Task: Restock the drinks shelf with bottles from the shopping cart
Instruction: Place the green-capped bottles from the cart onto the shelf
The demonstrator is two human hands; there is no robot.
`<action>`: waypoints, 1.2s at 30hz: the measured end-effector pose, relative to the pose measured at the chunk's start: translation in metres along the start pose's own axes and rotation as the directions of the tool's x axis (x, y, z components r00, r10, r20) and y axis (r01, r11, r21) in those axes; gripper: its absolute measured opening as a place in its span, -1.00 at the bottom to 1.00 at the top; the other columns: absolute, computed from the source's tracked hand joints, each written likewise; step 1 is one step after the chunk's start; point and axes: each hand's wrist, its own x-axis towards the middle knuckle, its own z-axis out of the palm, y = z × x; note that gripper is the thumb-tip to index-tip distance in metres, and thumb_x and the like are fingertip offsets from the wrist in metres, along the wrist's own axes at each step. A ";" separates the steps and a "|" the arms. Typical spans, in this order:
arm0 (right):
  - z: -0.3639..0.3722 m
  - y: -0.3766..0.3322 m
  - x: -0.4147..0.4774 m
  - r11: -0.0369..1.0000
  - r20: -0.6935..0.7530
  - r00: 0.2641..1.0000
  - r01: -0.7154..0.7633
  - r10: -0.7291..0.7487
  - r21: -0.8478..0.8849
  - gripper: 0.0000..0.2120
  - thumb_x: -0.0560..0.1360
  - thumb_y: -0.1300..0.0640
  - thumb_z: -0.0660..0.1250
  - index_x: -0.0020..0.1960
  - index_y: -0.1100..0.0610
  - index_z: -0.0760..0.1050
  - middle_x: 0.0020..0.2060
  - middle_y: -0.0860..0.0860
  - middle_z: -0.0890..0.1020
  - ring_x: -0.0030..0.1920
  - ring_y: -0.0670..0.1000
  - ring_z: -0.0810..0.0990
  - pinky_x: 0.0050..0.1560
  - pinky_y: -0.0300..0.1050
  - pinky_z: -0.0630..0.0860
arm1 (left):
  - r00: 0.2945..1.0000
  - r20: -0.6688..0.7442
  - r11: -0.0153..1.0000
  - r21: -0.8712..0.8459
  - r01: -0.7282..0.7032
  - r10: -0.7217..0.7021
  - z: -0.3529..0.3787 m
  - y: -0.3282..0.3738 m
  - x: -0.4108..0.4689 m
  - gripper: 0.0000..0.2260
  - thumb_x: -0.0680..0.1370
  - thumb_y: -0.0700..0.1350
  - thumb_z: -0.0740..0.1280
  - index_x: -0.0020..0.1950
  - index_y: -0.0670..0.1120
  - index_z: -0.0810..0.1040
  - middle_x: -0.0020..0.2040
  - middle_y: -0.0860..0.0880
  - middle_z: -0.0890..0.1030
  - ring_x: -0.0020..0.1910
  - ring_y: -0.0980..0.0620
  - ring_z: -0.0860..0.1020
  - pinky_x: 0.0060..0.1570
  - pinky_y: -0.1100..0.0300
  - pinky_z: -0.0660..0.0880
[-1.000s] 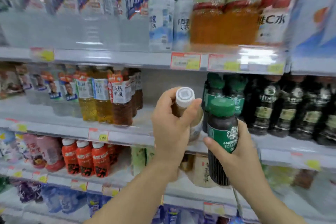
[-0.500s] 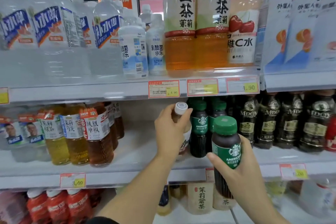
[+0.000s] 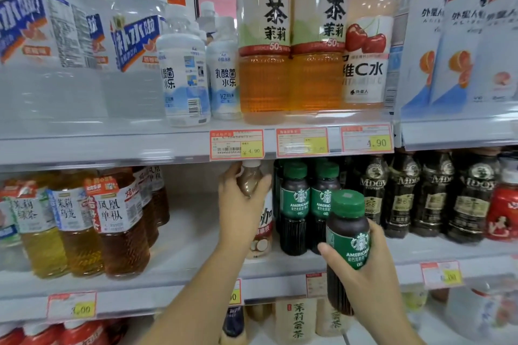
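My left hand (image 3: 241, 213) grips a white-capped bottle of light brown drink (image 3: 259, 221) around its upper body; the bottle stands upright on the middle shelf (image 3: 196, 260), just left of the green-capped coffee bottles (image 3: 297, 204). My right hand (image 3: 361, 269) holds a dark coffee bottle with a green cap and green label (image 3: 347, 235) upright, in front of the shelf edge and slightly right of that row.
Amber tea bottles (image 3: 117, 221) stand at the left of the middle shelf, dark MDOV bottles (image 3: 420, 196) at the right. A bare gap of shelf lies between the tea bottles and my left hand. Large bottles fill the top shelf (image 3: 112, 145). More bottles sit on the shelf below.
My left hand has pushed the white-capped bottle up and further back onto the middle shelf. My right hand with the green-capped bottle has risen closer to the shelf. The camera has tilted upward.
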 end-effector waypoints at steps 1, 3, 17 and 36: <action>-0.002 -0.001 0.003 1.000 -0.049 0.999 0.011 -0.010 0.012 -0.53 0.31 0.19 0.50 0.02 -0.15 0.32 -0.10 -0.17 0.55 -0.16 -0.34 0.54 -0.23 -0.36 0.46 | 0.999 0.042 0.999 0.050 -0.011 0.009 -0.001 -0.006 -0.012 -0.44 0.41 0.09 0.42 0.35 0.05 0.31 0.23 0.03 0.37 0.14 0.16 0.43 0.09 0.32 0.38; -0.007 0.000 0.015 0.998 -0.178 0.982 0.068 -0.067 0.001 -0.49 0.32 0.20 0.49 0.08 -0.11 0.28 -0.07 -0.22 0.49 -0.13 -0.41 0.50 -0.15 -0.38 0.41 | 0.991 0.124 0.977 0.201 -0.072 0.047 -0.004 -0.017 -0.033 -0.20 0.38 0.03 0.47 0.48 0.11 0.05 0.35 0.12 0.16 0.23 0.11 0.35 0.15 0.19 0.41; -0.002 0.039 0.064 0.988 -0.167 0.975 0.133 -0.145 -0.080 -0.47 0.42 0.11 0.42 0.27 -0.04 0.22 0.12 0.01 0.45 0.11 -0.14 0.47 0.18 -0.25 0.42 | 0.996 0.088 0.947 0.319 -0.045 0.018 -0.003 -0.042 -0.025 -0.15 0.44 -0.18 0.43 0.52 0.06 -0.08 0.44 0.01 0.10 0.24 -0.18 0.44 0.06 -0.04 0.50; 0.018 0.050 -0.008 0.853 -0.145 0.897 0.333 -0.418 -0.401 -0.68 0.50 0.05 0.27 0.24 0.05 0.39 0.16 -0.05 0.44 0.23 -0.13 0.38 0.29 -0.34 0.26 | 0.989 0.098 0.949 0.307 0.076 -0.111 -0.010 -0.052 -0.013 -0.14 0.47 -0.20 0.41 0.53 -0.01 -0.15 0.38 -0.19 0.15 0.26 -0.23 0.37 0.17 0.05 0.34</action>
